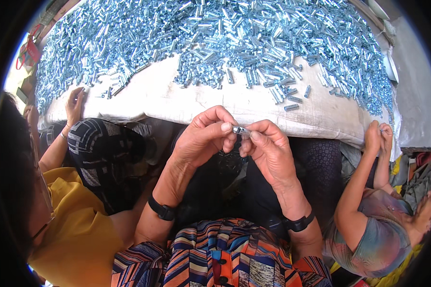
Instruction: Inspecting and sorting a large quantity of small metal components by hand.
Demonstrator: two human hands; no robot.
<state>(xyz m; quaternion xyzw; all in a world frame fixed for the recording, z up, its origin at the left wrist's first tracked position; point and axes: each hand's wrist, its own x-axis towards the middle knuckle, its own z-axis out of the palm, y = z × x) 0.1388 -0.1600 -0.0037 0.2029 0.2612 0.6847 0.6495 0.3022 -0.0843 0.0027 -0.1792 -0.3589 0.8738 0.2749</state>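
Note:
In front of my lap, my left hand (203, 134) pinches a small shiny metal sleeve (237, 129) between thumb and fingers. My right hand (271, 149) is also closed in a pinch, at the sleeve's right end. Whether it grips that same sleeve or a second tiny part is hidden by the fingertips. Just beyond both hands is the near edge of a white cloth (191, 103). A large heap of bluish metal sleeves (215, 38) covers its far part, with several loose ones, such as a single sleeve (291, 107), toward the near side.
A person in yellow (76, 215) sits close on my left, one hand (73, 106) at the cloth's edge. At my right, another person in a multicoloured top (380, 225) holds both hands (379, 137) together by the cloth's corner. Grey floor (414, 91) shows at far right.

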